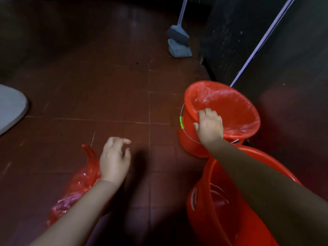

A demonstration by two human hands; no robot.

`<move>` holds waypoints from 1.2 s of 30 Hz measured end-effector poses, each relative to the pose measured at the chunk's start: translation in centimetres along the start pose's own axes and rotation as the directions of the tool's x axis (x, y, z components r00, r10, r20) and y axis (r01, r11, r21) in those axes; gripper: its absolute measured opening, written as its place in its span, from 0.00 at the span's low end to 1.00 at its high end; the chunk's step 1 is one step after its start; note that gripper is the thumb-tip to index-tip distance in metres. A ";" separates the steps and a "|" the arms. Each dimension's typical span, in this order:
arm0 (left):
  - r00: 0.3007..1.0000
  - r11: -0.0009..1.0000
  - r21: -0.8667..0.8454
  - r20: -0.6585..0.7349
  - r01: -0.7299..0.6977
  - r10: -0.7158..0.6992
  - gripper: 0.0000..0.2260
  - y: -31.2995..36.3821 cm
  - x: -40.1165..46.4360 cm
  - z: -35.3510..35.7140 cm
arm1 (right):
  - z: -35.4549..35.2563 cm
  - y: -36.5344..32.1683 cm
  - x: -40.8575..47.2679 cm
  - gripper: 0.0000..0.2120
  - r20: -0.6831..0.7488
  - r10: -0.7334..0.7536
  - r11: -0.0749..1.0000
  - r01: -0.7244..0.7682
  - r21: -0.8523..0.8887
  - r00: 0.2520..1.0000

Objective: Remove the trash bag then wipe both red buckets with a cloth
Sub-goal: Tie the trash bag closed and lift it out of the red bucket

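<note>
Right now my right hand (210, 126) is curled over the near rim of the smaller red plastic bucket (190, 139), fingers hooked inside the edge and thumb on the outer wall, gripping the rim where the thin red plastic liner bag (229, 107) folds over it. That bucket stands tilted on the dark red tiled floor (110, 96), mouth turned toward me, its wire handle with a green grip (180, 122) hanging down the left side. Just in front of it, touching or nearly so, sits a larger red plastic tub (221, 219), partly under my right forearm; something pale lies inside it, but I cannot make out what.

My left hand (114, 159) hovers above the tiles with fingers loosely spread and slightly bent, holding nothing. Beside and under that wrist a crumpled red translucent trash bag (74, 190) lies on the floor.

Farther off, a grey-blue mop head (178, 42) rests against the dark wall.
</note>
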State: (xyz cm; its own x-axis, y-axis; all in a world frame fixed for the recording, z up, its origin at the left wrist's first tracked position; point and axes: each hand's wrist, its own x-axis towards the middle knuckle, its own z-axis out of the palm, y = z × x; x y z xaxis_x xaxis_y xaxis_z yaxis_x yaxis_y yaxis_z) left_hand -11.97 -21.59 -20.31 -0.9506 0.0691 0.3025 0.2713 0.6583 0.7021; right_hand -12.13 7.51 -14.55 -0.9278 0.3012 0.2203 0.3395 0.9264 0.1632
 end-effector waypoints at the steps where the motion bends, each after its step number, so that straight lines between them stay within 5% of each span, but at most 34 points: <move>1: 0.998 0.999 -0.014 0.027 -0.052 0.052 0.12 0.6 0.6 0.0 | 0.2 0.1 0.5 0.23 0.080 0.049 0.999 -0.050 0.004 0.996; 5: 0.987 0.989 -0.061 0.089 -0.132 0.137 0.10 2.3 2.0 -0.1 | 0.5 0.7 1.6 0.24 0.360 0.121 0.969 -0.188 0.157 0.925; 12: 0.958 0.974 -0.120 0.195 -0.190 0.211 0.10 3.7 1.6 1.8 | 0.3 1.0 -1.9 0.23 0.235 -0.158 0.926 0.061 0.373 0.959; 19: 0.940 0.960 0.010 0.207 -0.278 0.270 0.14 4.7 1.4 1.7 | -1.0 -0.5 -6.0 0.25 0.271 -0.528 0.786 0.342 0.514 0.805; 26: 0.745 0.796 0.174 0.509 -0.580 0.431 0.14 3.0 0.2 -2.7 | -2.1 -1.4 -8.8 0.23 0.204 -0.690 0.639 0.453 0.621 0.694; 33: 0.601 0.952 -0.100 0.755 -0.291 0.263 0.09 4.0 -2.0 -5.5 | -2.8 -1.0 -11.6 0.12 0.242 -0.779 0.574 0.503 0.646 0.579; 36: 0.563 0.972 -0.109 0.799 -0.210 0.211 0.05 4.0 -2.6 -5.9 | -3.0 0.5 -11.8 0.19 0.213 -0.656 0.638 0.381 0.669 0.724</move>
State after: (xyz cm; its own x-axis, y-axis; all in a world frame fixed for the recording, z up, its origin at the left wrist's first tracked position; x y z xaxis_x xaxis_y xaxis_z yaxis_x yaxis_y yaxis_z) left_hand -7.56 -23.61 -14.47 -0.5984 0.7768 -0.1961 0.4796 0.5434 0.6890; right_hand -0.53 3.69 -14.15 -0.9273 -0.3417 -0.1527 -0.2409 0.8571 -0.4554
